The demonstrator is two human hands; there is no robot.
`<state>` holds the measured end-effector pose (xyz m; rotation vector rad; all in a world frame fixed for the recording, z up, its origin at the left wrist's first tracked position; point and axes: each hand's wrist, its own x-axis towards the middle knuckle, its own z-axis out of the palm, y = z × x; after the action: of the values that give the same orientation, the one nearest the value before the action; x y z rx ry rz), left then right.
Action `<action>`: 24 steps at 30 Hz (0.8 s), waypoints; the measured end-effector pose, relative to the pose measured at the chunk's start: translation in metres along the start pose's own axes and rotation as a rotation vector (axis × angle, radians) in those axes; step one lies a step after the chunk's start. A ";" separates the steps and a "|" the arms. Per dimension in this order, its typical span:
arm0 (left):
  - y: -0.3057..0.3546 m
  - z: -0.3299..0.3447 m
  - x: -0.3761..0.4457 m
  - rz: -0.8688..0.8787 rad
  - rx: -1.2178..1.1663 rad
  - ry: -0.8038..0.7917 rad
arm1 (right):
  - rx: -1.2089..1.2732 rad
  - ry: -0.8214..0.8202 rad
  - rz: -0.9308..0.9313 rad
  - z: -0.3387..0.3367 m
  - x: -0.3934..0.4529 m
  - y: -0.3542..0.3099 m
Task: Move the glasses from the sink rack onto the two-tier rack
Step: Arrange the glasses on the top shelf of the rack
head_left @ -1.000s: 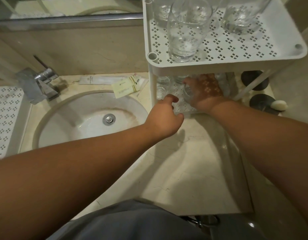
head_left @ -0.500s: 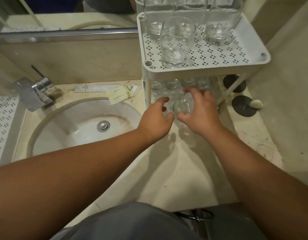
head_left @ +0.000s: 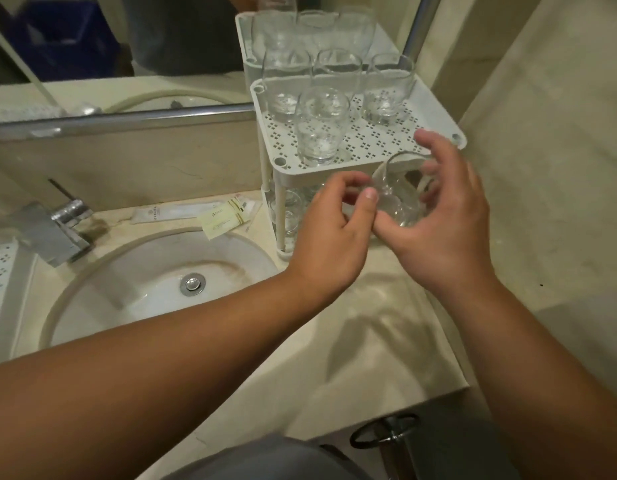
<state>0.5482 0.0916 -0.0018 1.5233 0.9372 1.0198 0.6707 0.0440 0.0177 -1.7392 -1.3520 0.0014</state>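
A white two-tier rack [head_left: 376, 142] stands on the counter to the right of the sink. Several clear glasses stand on its top tier, the nearest one [head_left: 320, 128] at the front left. More glasses [head_left: 289, 213] show on the lower tier behind the post. My right hand [head_left: 442, 216] holds a clear glass [head_left: 398, 199] tilted, in front of the rack at the level of the top tier's edge. My left hand [head_left: 334, 233] touches the same glass with thumb and fingertips from the left. A strip of the perforated sink rack [head_left: 0, 282] shows at the far left.
The round basin [head_left: 154, 282] and the chrome tap [head_left: 57, 230] lie to the left. Paper sachets [head_left: 224, 218] lie behind the basin. A mirror [head_left: 127, 46] with a metal rail runs along the back. A tiled wall stands close on the right.
My right hand drew a glass out from the lower tier and lifted it up in front of the rack. My left hand rose with it and now touches the glass.
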 end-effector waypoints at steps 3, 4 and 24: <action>0.024 -0.004 0.017 0.029 -0.054 0.017 | 0.056 0.091 -0.032 -0.007 0.024 -0.009; 0.030 -0.005 0.024 0.028 -0.050 0.015 | 0.069 0.105 -0.033 -0.009 0.033 -0.011; 0.029 -0.008 0.068 -0.231 0.143 -0.092 | 0.058 -0.141 0.049 0.034 0.125 0.033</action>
<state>0.5649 0.1532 0.0371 1.5240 1.1110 0.7244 0.7293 0.1629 0.0385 -1.7496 -1.3966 0.1922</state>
